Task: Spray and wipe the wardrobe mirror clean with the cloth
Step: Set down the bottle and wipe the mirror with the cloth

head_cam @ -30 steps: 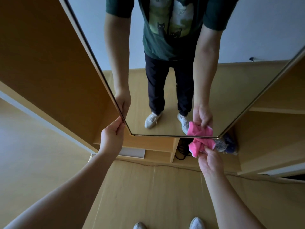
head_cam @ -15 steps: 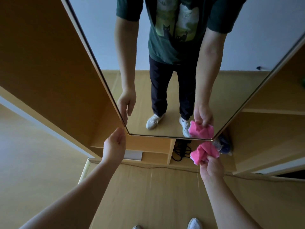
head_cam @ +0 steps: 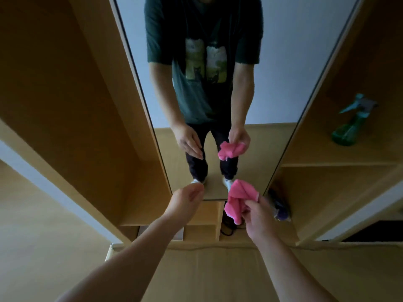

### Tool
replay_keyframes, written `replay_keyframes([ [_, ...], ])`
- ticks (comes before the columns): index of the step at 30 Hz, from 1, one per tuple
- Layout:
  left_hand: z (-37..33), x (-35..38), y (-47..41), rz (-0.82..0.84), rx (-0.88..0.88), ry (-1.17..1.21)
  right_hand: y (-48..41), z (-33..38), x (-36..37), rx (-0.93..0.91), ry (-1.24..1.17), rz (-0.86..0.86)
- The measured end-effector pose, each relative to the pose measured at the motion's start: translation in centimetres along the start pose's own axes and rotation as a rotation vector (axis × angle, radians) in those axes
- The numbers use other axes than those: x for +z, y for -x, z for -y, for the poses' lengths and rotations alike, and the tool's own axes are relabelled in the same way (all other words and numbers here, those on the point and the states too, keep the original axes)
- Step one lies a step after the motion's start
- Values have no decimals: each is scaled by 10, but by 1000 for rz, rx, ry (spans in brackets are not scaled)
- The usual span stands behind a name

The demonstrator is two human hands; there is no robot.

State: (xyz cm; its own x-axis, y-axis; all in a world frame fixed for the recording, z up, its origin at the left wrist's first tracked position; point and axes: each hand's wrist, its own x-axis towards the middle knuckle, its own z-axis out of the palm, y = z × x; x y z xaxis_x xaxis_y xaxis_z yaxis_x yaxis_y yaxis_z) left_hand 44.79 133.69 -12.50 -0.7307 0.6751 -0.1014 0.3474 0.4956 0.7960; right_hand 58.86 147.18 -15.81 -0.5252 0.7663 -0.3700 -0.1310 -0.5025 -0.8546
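Note:
The tall wardrobe mirror stands straight ahead in a thin dark frame and reflects a person in a dark green shirt. My right hand holds a crumpled pink cloth just in front of the mirror's lower right corner, clear of the glass. My left hand hovers near the bottom edge of the mirror with fingers loosely curled and nothing in it. A green spray bottle lies on a shelf to the right of the mirror.
Light wooden wardrobe panels and open shelves flank the mirror. A dark purple object and a black cable sit low behind the mirror's right corner. A wooden floor lies below.
My left hand let go of the mirror's left edge and moved right toward the centre. My right hand pulled the cloth back from the lower corner. The view tilted up, revealing the spray bottle.

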Motion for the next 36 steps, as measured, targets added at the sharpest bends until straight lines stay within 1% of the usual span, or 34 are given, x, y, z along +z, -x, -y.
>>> replay_keyframes([
  [3, -51, -19, 7, 16, 97, 51, 24, 48, 23, -139, 83, 121],
  [7, -124, -46, 28, 33, 220, 194, 58, 106, 54, -391, 257, 288],
  [9, -152, -58, 41, 16, 254, 297, 78, 131, 68, -505, 363, 320],
  [13, -197, -77, 65, 30, 286, 514, 112, 172, 89, -717, 472, 381],
  [15, -211, -84, 74, -1, 317, 576, 125, 187, 93, -770, 498, 457],
  [18, -226, -99, 86, -123, 295, 634, 143, 206, 95, -811, 536, 633],
  [20, -230, -111, 91, -203, 300, 632, 150, 217, 97, -812, 556, 744],
  [22, -230, -124, 95, -223, 351, 582, 153, 226, 101, -817, 554, 781],
  [24, -229, -138, 96, -232, 415, 540, 153, 232, 108, -868, 552, 724],
  [27, -229, -168, 94, -275, 481, 507, 146, 241, 124, -935, 542, 532],
  [31, -221, -218, 77, -315, 514, 478, 130, 265, 150, -1029, 531, 337],
  [34, -217, -258, 61, -296, 526, 467, 117, 293, 165, -1132, 541, 105],
  [36, -217, -278, 53, -280, 548, 467, 110, 312, 170, -1156, 521, -57],
])
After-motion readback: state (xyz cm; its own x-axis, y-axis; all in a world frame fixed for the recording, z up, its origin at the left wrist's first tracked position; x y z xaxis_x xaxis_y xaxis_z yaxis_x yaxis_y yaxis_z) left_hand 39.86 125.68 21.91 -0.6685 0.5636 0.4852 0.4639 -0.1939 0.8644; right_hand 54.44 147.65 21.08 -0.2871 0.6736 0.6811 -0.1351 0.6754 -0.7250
